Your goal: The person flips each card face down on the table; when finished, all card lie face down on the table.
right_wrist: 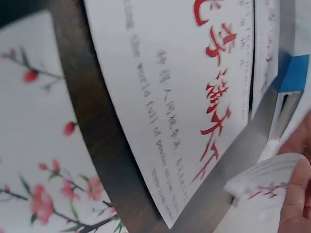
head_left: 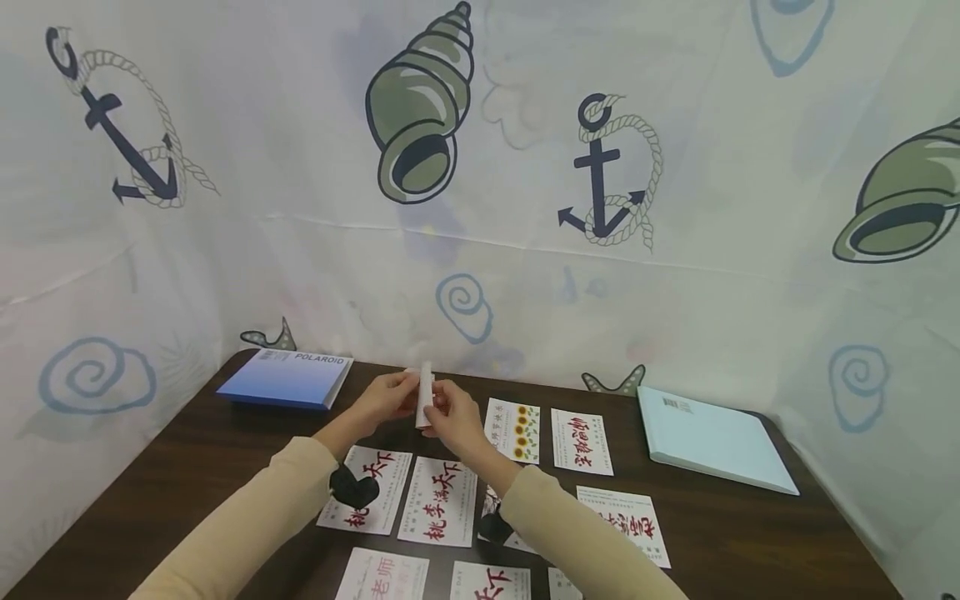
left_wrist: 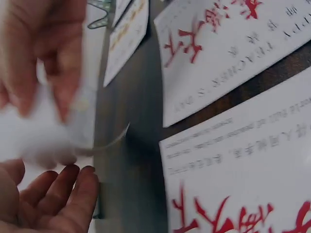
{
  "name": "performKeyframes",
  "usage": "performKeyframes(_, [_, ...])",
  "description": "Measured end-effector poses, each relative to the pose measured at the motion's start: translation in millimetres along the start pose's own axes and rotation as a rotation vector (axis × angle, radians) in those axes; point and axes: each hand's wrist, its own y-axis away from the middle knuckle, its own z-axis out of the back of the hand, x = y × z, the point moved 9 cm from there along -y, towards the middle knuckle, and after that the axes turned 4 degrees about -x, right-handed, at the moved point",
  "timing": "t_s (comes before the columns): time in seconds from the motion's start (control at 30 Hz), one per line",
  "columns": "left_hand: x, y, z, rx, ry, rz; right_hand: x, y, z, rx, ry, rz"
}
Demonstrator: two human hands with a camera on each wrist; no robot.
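A white printed card (head_left: pixel 425 392) is held up above the back of the table, almost edge-on in the head view. It looks bent in the right wrist view, where the card (right_wrist: pixel 267 187) shows red writing. My left hand (head_left: pixel 390 397) grips it from the left, thumb and fingertips at its edge. From the other side my right hand (head_left: pixel 459 418) pinches it between thumb and fingers. In the left wrist view the right hand (left_wrist: pixel 46 43) and the card are blurred, above the left hand (left_wrist: pixel 53 199). Whether it is one card or several, I cannot tell.
Several printed cards lie in loose rows on the dark table (head_left: pixel 187 492), among them a sunflower card (head_left: pixel 517 429) and one with red characters (head_left: pixel 438 500). A blue POLAROID album (head_left: pixel 288 379) stands back left, a pale blue album (head_left: pixel 712 437) right. A patterned cloth (head_left: pixel 517 292) hangs behind.
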Motion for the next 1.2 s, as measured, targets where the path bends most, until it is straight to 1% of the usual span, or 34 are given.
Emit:
performKeyframes(0.03, [4.6, -0.2, -2.5, 0.041, -0.005, 0.014, -0.9, -0.3, 1.7, -0.007, -0.066, -0.014])
performKeyframes(0.07, [9.0, 0.1, -3.4, 0.067, -0.01, 0.028, -1.6, -0.5, 3.5, -0.015, -0.116, -0.029])
performKeyframes(0.13, [17.7, 0.1, -1.2, 0.076, -0.014, 0.057, -4.9, -0.9, 7.1, -0.036, -0.192, -0.062])
performKeyframes(0.17, [20.9, -0.1, 1.6, 0.064, -0.027, 0.062, -7.0, -1.0, 9.4, -0.05, -0.219, -0.078])
performKeyframes(0.2, [23.7, -0.3, 5.7, 0.037, -0.047, 0.063, -10.0, -1.0, 11.7, -0.065, -0.229, -0.097])
performKeyframes(0.27, [27.1, -0.6, 16.9, -0.054, -0.117, 0.055, -16.1, -1.2, 16.7, -0.099, -0.244, -0.129])
performKeyframes(0.33, [27.3, 0.0, 27.0, -0.155, -0.226, 0.023, -24.1, -1.1, 20.8, -0.13, -0.241, -0.161])
performKeyframes(0.4, [25.3, 2.2, 33.8, -0.24, -0.342, -0.015, -32.6, -0.1, 23.1, -0.147, -0.229, -0.201])
performKeyframes(0.43, [23.7, 3.5, 35.7, -0.273, -0.404, -0.038, -36.6, 0.4, 23.8, -0.154, -0.218, -0.222])
performKeyframes(0.5, [20.3, 6.0, 35.4, -0.306, -0.497, -0.088, -44.1, 1.6, 24.4, -0.163, -0.171, -0.255])
performKeyframes(0.57, [18.2, 8.9, 33.6, -0.317, -0.558, -0.114, -50.7, 2.4, 24.6, -0.17, -0.111, -0.284])
performKeyframes(0.63, [17.5, 11.0, 32.3, -0.322, -0.605, -0.123, -56.0, 2.4, 24.9, -0.179, -0.041, -0.305])
performKeyframes(0.73, [17.8, 14.0, 31.5, -0.317, -0.636, -0.112, -61.1, 1.7, 24.3, -0.182, 0.047, -0.322])
performKeyframes(0.87, [17.7, 16.3, 31.3, -0.307, -0.665, -0.106, -64.6, 1.4, 22.1, -0.168, 0.104, -0.323])
performKeyframes(1.0, [17.5, 17.1, 32.7, -0.307, -0.689, -0.097, -62.1, 2.3, 21.1, -0.148, 0.179, -0.305])
performKeyframes(1.2, [20.5, 14.6, 35.2, -0.297, -0.716, -0.076, -55.4, 2.3, 19.4, -0.127, 0.352, -0.283])
